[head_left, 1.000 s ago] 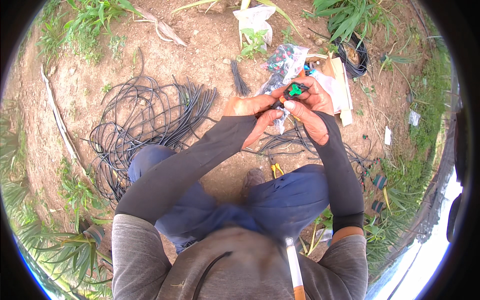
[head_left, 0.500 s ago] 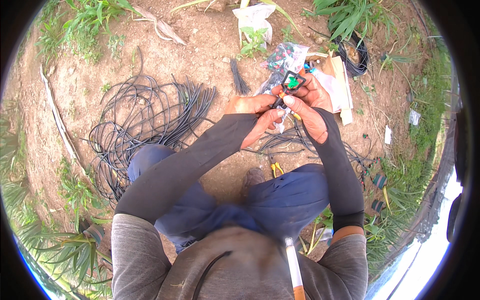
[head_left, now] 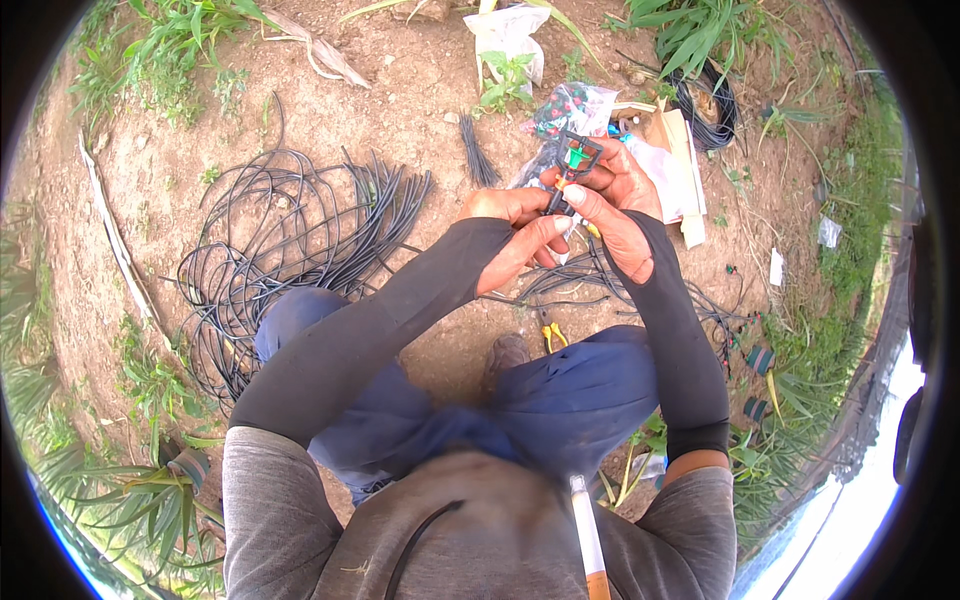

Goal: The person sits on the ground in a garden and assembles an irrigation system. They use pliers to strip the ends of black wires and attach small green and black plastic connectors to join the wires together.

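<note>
Held up in front of the body, between both hands: a small sprinkler, tilted, with a black frame at the top, a green insert inside it, an orange band lower down and a black stem at the near end. At the stem, the left hand, pinching it between thumb and fingers. Just under the frame, the thumb of the right hand, gripping the same sprinkler, with fingers curled behind it.

Just beyond the hands, a clear plastic bag of red and green parts; beside it, to the right, an open cardboard box with blue bits and white plastic in it. To the left of the bag, on the bare ground, a bundle of thin black rods.

Below the hands, loose black tubes on the ground; nearer the body, pliers with yellow handles, next to a knee in blue trousers. Off to the left, a large tangled pile of black tubing. Farther out, a white bag, a black coil at the upper right and green plants around the edges. In front of the chest, a cigarette.
</note>
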Tool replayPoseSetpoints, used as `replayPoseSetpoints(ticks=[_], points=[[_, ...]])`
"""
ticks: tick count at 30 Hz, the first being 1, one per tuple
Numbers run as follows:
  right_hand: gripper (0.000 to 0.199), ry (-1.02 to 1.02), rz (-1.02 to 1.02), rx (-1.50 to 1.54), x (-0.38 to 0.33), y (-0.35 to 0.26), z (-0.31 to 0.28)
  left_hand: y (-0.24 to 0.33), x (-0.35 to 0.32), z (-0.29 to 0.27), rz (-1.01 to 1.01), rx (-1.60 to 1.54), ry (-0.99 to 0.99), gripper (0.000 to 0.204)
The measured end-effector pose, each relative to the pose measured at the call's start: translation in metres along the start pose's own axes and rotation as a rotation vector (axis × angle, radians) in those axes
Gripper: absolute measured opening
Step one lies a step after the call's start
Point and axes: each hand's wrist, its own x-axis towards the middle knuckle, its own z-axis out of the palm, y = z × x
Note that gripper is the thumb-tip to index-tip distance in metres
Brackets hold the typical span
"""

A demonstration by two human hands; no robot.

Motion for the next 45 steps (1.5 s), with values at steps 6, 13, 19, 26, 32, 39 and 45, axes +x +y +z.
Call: replayPoseSetpoints(ticks=[6, 13, 19, 26, 32, 39, 45], points=[[0.045, 0.029, -0.005, 0.033, 0.0, 0.006, -0.002, 0.0, 0.001, 0.004, 0.014, -0.092, 0.048, 0.023], [0.042, 0.016, 0.038, -0.016, 0.001, -0.002, 0.001, 0.0, 0.002, 0.004, -0.001, -0.077, 0.054, 0.021], [0.043, 0.036, -0.04, 0.043, -0.001, 0.01, -0.005, 0.0, 0.002, 0.003, 0.022, -0.056, 0.026, 0.026], [0.05, 0.006, 0.023, 0.028, 0.0, 0.003, -0.001, -0.006, 0.003, -0.001, 0.044, -0.056, 0.009, 0.034], [0.05, -0.045, 0.005, -0.057, -0.001, 0.01, -0.011, -0.002, 0.003, -0.003, 0.073, -0.076, 0.024, 0.032], [0.05, -0.007, -0.066, 0.084, 0.001, 0.004, -0.002, -0.004, 0.005, -0.005, 0.104, -0.015, 0.064, 0.028], [0.046, 0.036, -0.1, 0.145, 0.0, 0.009, -0.01, -0.002, 0.004, -0.005, 0.084, -0.018, 0.074, 0.027]])
